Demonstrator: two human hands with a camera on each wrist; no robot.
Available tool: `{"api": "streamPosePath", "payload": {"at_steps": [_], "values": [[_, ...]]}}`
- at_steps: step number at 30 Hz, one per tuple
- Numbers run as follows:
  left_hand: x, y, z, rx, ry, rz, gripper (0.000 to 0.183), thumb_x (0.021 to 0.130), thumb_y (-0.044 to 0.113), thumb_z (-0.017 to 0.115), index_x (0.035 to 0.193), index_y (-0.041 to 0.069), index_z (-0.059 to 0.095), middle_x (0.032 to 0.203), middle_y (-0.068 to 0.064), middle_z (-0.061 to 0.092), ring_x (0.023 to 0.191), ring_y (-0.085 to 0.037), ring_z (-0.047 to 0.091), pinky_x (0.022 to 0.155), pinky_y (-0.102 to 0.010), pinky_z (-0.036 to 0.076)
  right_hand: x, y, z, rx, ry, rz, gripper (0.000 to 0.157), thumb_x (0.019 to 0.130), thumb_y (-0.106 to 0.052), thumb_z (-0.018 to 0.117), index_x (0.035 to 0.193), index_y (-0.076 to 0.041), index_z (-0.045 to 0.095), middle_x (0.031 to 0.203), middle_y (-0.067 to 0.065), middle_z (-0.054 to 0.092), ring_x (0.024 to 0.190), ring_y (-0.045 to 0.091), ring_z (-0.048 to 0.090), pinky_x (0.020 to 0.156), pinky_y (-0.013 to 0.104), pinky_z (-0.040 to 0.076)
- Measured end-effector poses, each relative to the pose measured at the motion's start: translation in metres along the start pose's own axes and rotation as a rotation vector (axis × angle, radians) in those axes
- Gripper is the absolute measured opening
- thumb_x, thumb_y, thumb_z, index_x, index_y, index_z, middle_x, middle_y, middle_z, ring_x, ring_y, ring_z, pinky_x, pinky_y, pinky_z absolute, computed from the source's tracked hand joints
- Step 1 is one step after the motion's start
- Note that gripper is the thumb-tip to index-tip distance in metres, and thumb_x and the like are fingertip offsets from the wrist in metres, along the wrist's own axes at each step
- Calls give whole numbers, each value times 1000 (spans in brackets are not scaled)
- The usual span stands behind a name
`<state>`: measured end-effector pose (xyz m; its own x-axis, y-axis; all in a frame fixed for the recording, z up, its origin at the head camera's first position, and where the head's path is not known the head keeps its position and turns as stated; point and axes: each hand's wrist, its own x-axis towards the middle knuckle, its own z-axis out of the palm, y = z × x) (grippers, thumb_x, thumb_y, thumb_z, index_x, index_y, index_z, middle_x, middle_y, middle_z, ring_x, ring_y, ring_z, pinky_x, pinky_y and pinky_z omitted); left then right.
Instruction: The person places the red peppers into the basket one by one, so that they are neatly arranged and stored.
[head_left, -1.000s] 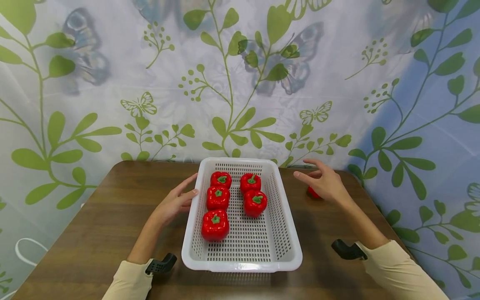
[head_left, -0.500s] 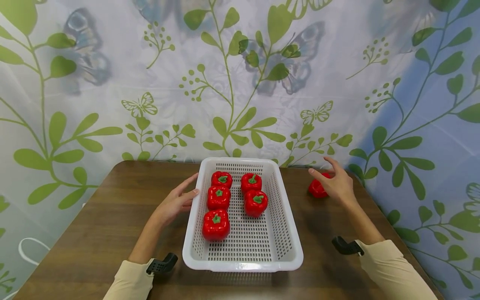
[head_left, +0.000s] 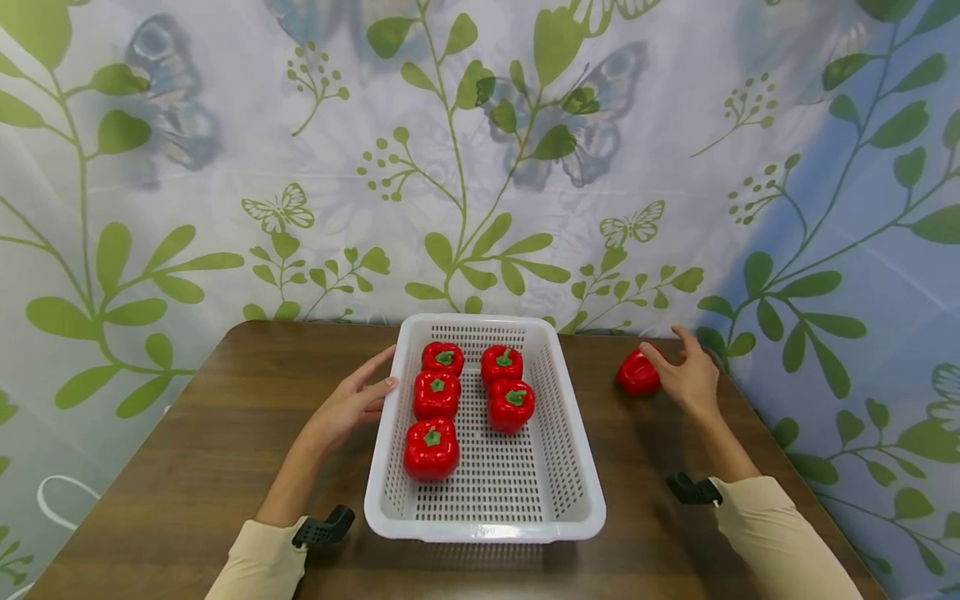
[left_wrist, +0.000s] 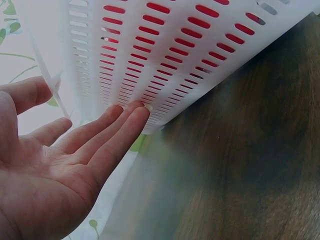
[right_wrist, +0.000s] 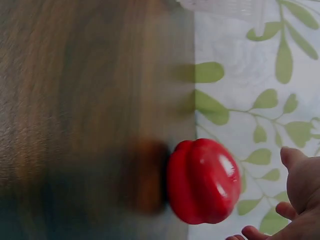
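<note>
A white perforated basket (head_left: 483,532) stands mid-table, with several red bell peppers with green stems inside, such as the near-left bell pepper (head_left: 431,450). My left hand (head_left: 347,412) touches the basket's left side with extended fingers. In the left wrist view, fingers of the left hand (left_wrist: 85,155) lie along the slotted wall, with the thumb by the rim. One more red bell pepper (head_left: 638,372) lies on the table to the right of the basket. My right hand (head_left: 692,379) is just right of that bell pepper (right_wrist: 204,181), thumb and fingers spread, holding nothing.
The brown wooden table (head_left: 247,400) ends at the back against a patterned curtain (head_left: 480,167). A white cord (head_left: 56,500) hangs by the left edge. Each wrist carries a black mount, such as the left mount (head_left: 324,527).
My right hand has moved to the right, past the loose bell pepper, uncovering most of it. The left hand and the basket have stayed in place.
</note>
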<state>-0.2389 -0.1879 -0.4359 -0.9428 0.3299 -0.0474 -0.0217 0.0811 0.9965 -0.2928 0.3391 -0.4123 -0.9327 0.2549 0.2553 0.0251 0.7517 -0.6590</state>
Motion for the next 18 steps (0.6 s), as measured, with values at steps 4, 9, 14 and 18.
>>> {"api": "streamPosePath", "payload": {"at_steps": [4,9,14,18], "values": [[0,0,0,-1,6,-9,63,105,33,56,161,33,27,151,-22,47,121,-41,65,99,-57,54,1,11,9,-14,-9,16,72,101,-42,58,156,-4,33,150,33,44,132,52,47,116,67,21],[1,-2,0,-1,9,-18,63,104,33,56,161,34,27,150,-22,49,120,-39,66,99,-56,54,1,19,17,-20,-28,57,70,103,-39,55,158,-4,29,149,35,44,134,53,45,119,65,20],[1,-2,1,0,5,-12,63,104,34,57,160,34,28,152,-22,47,121,-41,65,99,-55,54,5,22,23,-25,-48,70,67,105,-38,49,158,-3,26,154,34,36,142,55,34,120,66,16],[1,-2,0,4,1,-3,65,104,35,57,161,32,26,152,-23,46,122,-41,65,99,-56,54,11,23,26,-27,-73,86,64,107,-36,43,158,-3,25,156,34,33,145,55,28,121,67,13]]}}
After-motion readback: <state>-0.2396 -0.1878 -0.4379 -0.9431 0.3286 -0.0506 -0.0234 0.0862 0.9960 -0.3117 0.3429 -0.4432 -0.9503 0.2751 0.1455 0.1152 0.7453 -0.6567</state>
